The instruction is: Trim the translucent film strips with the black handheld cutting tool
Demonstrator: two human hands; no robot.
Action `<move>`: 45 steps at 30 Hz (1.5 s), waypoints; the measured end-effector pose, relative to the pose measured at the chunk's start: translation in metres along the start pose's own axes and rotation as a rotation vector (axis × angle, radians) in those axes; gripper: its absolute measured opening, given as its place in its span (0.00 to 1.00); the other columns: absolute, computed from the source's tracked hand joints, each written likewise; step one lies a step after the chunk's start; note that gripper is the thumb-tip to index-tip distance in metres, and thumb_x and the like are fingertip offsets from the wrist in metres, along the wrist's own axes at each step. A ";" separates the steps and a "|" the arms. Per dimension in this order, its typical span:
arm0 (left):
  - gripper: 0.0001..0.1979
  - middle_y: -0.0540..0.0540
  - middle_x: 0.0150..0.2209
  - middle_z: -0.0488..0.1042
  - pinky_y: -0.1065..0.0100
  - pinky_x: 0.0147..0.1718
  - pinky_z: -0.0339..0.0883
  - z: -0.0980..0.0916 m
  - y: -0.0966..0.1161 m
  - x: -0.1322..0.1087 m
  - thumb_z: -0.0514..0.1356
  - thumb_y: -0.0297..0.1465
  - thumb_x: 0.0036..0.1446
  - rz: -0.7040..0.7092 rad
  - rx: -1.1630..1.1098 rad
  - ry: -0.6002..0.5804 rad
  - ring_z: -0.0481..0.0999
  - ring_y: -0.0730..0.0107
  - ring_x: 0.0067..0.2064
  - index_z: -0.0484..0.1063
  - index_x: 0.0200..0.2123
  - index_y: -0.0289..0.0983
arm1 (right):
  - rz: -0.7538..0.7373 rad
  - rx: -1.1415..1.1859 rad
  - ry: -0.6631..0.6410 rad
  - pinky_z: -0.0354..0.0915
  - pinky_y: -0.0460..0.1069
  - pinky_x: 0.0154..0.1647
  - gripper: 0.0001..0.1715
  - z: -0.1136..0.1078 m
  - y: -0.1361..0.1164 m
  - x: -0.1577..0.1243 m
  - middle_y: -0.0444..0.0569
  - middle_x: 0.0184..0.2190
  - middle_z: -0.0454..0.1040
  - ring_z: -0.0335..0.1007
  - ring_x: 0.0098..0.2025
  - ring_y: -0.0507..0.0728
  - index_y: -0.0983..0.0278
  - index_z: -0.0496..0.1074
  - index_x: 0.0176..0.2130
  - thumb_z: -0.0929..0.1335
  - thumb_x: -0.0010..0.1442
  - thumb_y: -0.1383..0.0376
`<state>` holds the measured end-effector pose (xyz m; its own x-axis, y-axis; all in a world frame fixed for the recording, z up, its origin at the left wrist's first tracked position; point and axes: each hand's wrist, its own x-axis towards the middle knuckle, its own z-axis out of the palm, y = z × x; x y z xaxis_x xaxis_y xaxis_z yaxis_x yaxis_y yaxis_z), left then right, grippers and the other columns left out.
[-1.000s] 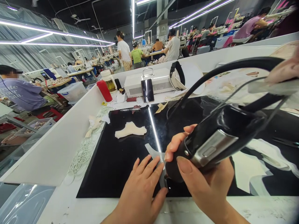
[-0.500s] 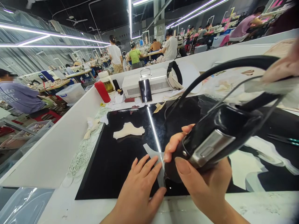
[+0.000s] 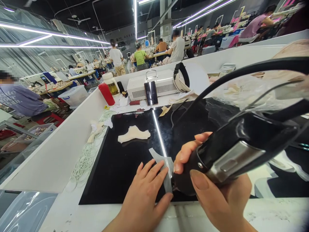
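Note:
My left hand (image 3: 146, 188) lies flat with its fingers spread, pressing a translucent curved piece (image 3: 161, 157) of thin sheet onto the black work mat (image 3: 108, 174). Wrapped around a thick black corded hand tool (image 3: 231, 158) with a silver side plate is my right hand (image 3: 217, 196). The tool's low end sits right beside the sheet's right edge; my fingers and the tool body hide its tip, so contact cannot be made out. Further up the mat is a small stack of cream fabric pieces (image 3: 134, 134).
A white vented box (image 3: 166, 82) stands at the back with a phone (image 3: 151, 92) against it. Pale green cord (image 3: 83, 164) lies tangled along the left wall. White cut pieces (image 3: 262, 177) are right of the tool. The tool's black cable (image 3: 241, 72) arcs overhead.
My right hand and the tool have moved to the right, away from my left fingers, uncovering more of the translucent sheet. My left hand has stayed nearly still.

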<state>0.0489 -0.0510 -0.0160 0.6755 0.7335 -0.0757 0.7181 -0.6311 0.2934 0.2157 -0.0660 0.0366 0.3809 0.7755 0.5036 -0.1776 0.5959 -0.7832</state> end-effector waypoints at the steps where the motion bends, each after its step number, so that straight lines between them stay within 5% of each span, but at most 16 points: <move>1: 0.30 0.43 0.72 0.60 0.33 0.68 0.52 0.000 0.000 0.000 0.60 0.36 0.68 0.000 0.002 0.005 0.58 0.44 0.72 0.61 0.70 0.41 | 0.010 0.011 -0.012 0.77 0.49 0.31 0.22 -0.001 0.000 -0.001 0.41 0.31 0.76 0.75 0.26 0.52 0.57 0.69 0.49 0.75 0.58 0.71; 7: 0.28 0.43 0.71 0.61 0.32 0.67 0.54 -0.002 0.001 0.001 0.60 0.35 0.68 0.002 -0.005 0.024 0.59 0.44 0.72 0.63 0.69 0.42 | -0.001 0.006 -0.011 0.78 0.51 0.33 0.23 -0.003 0.006 -0.005 0.41 0.31 0.76 0.74 0.27 0.53 0.57 0.68 0.50 0.75 0.59 0.70; 13: 0.31 0.42 0.71 0.62 0.33 0.67 0.53 0.002 -0.005 0.000 0.63 0.34 0.66 0.009 -0.070 0.055 0.59 0.46 0.72 0.61 0.70 0.43 | -0.036 -0.136 0.123 0.77 0.49 0.32 0.16 0.003 0.010 -0.005 0.40 0.29 0.74 0.74 0.24 0.53 0.57 0.70 0.46 0.73 0.59 0.69; 19: 0.21 0.45 0.68 0.67 0.33 0.69 0.48 -0.004 -0.029 -0.002 0.57 0.30 0.71 0.041 0.000 0.132 0.58 0.51 0.73 0.67 0.65 0.44 | 0.014 -0.078 0.006 0.76 0.48 0.30 0.20 -0.017 0.011 0.000 0.42 0.32 0.77 0.77 0.27 0.53 0.56 0.69 0.50 0.75 0.60 0.68; 26: 0.12 0.49 0.50 0.81 0.39 0.71 0.47 -0.010 -0.028 -0.001 0.57 0.28 0.71 0.161 -0.017 0.188 0.75 0.60 0.60 0.76 0.53 0.42 | -0.020 -0.167 0.095 0.74 0.51 0.28 0.20 -0.043 0.017 0.017 0.42 0.33 0.79 0.75 0.25 0.54 0.57 0.71 0.48 0.77 0.58 0.65; 30: 0.11 0.52 0.36 0.79 0.47 0.72 0.48 -0.012 -0.016 0.000 0.55 0.28 0.73 0.245 -0.109 0.172 0.78 0.69 0.45 0.78 0.47 0.41 | -0.062 -0.210 0.196 0.72 0.51 0.31 0.20 -0.041 0.014 0.028 0.40 0.32 0.77 0.74 0.26 0.54 0.57 0.70 0.49 0.77 0.59 0.65; 37: 0.11 0.49 0.53 0.79 0.49 0.72 0.49 -0.014 -0.024 0.015 0.58 0.27 0.72 0.292 -0.196 0.111 0.74 0.65 0.57 0.76 0.53 0.42 | -0.021 -0.100 0.130 0.74 0.50 0.28 0.20 -0.013 0.012 0.012 0.40 0.31 0.77 0.75 0.25 0.53 0.57 0.70 0.46 0.76 0.56 0.67; 45: 0.12 0.51 0.57 0.77 0.47 0.72 0.45 -0.010 -0.020 0.017 0.60 0.31 0.72 0.245 -0.205 0.039 0.71 0.63 0.62 0.76 0.55 0.46 | -0.043 -0.150 0.080 0.76 0.46 0.28 0.21 0.000 0.004 0.006 0.39 0.29 0.77 0.76 0.23 0.51 0.58 0.69 0.44 0.73 0.51 0.73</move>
<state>0.0437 -0.0234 -0.0134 0.8142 0.5778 0.0560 0.4839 -0.7288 0.4845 0.2173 -0.0590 0.0367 0.4575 0.7270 0.5120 -0.0239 0.5856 -0.8102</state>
